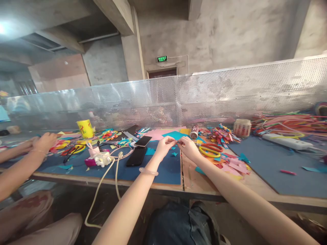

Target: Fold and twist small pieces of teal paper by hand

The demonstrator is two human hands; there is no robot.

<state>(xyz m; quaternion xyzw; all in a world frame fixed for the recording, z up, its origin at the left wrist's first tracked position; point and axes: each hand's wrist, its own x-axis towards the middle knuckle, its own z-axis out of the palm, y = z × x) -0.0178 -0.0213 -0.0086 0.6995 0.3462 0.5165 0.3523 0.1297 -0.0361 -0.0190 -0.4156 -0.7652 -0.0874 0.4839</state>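
Centrally, the left hand [163,147] and right hand [189,148] meet fingertip to fingertip, both pinching a small blue paper scrap [176,143] that lies left-to-right between them.

Wooden worktop [189,173] is carrying blue mats [163,170], with two phones [136,156], scissors [209,150], a yellow cup [85,128], a power strip [287,141] and loads of paper scraps [231,166] lying all over.

One head cam is used: aimed fwd & slightly down across table [189,178] to screen [230,95]; left hand [165,145] & right hand [188,146] are framed close, centre.
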